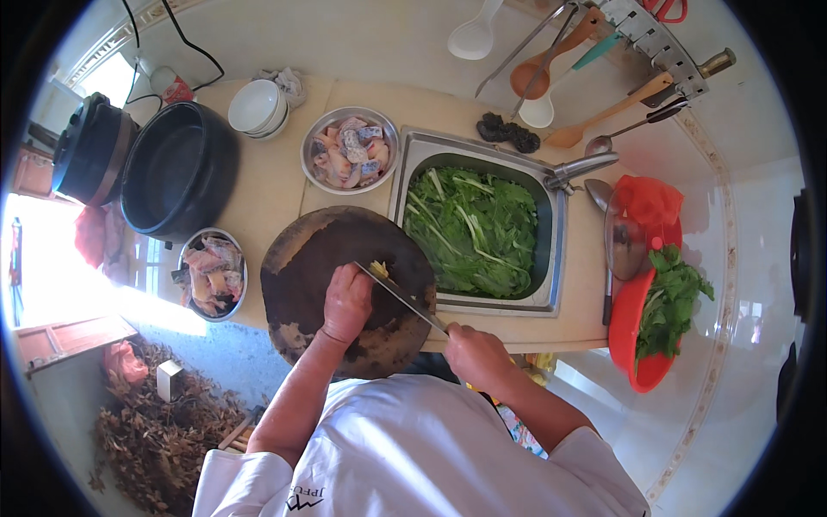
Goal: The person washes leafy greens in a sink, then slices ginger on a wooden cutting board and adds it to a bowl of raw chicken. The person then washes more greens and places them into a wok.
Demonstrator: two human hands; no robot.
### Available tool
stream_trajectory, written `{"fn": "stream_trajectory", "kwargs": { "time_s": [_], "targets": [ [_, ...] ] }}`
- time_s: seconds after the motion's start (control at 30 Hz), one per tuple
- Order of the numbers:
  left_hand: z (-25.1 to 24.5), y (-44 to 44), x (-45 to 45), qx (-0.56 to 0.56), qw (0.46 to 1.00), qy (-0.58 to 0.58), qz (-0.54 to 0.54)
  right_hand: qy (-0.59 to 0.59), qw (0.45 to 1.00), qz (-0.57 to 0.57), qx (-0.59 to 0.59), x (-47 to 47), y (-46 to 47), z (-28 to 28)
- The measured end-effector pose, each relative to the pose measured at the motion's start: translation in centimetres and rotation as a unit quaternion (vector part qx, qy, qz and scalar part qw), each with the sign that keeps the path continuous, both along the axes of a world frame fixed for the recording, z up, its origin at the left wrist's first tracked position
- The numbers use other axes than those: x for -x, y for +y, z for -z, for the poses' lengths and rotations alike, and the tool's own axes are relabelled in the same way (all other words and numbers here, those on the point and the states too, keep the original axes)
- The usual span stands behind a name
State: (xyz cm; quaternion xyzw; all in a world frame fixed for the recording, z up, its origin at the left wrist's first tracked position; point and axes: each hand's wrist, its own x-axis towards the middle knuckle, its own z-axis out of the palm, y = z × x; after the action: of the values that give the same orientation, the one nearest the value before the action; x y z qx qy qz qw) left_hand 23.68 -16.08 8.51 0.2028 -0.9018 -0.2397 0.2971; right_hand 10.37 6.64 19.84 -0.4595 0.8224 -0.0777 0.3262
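Observation:
My right hand (479, 357) is closed around the handle of a kitchen knife (406, 301), whose blade slants up and left across a round, dark wooden chopping block (323, 239). At the blade's far end, on the block, lies a small heap of cut yellow pieces, perhaps ginger (378, 269). My left hand (349, 302) rests over the block with bent fingers against the blade's tip; whether something is under the fingers is hidden. Left of the block stands a metal bowl of fish pieces (214, 274). Another metal bowl of fish pieces (353, 152) stands behind it.
A steel sink (561, 258) full of leafy greens (475, 232) adjoins the block's right side. A red plastic basin (623, 323) with greens is at the far right. A large black pot (177, 171) and white bowls (255, 106) stand back left. Utensils hang from a wall rack (665, 48).

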Motion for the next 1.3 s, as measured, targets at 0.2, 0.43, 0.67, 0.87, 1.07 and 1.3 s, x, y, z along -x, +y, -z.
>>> {"fn": "stream_trajectory", "kwargs": {
  "time_s": [0.2,0.43,0.67,0.87,1.07,1.3],
  "targets": [
    [0.2,0.4,0.0,0.001,1.0,-0.015,-0.001,-0.001,1.0,-0.03,0.006,0.6,0.0,-0.5],
    [-0.6,0.3,0.3,0.002,1.0,0.01,0.005,0.006,0.999,-0.033,0.035,1.0,-0.6,0.6],
    [-0.8,0.6,0.1,0.009,1.0,-0.007,0.001,0.02,0.999,-0.027,0.038,0.6,-0.6,1.7],
    [-0.9,0.5,-0.6,0.012,0.999,-0.032,0.005,0.012,0.999,-0.023,0.038,-0.1,0.1,-0.6],
    [-0.7,0.5,-0.7,0.028,0.998,-0.055,0.014,0.022,0.998,-0.036,0.045,0.3,-0.4,0.4],
    [-0.5,0.6,-0.7,0.055,0.998,-0.027,0.014,0.018,0.999,-0.028,0.03,0.1,-0.6,1.3]
  ]
}}
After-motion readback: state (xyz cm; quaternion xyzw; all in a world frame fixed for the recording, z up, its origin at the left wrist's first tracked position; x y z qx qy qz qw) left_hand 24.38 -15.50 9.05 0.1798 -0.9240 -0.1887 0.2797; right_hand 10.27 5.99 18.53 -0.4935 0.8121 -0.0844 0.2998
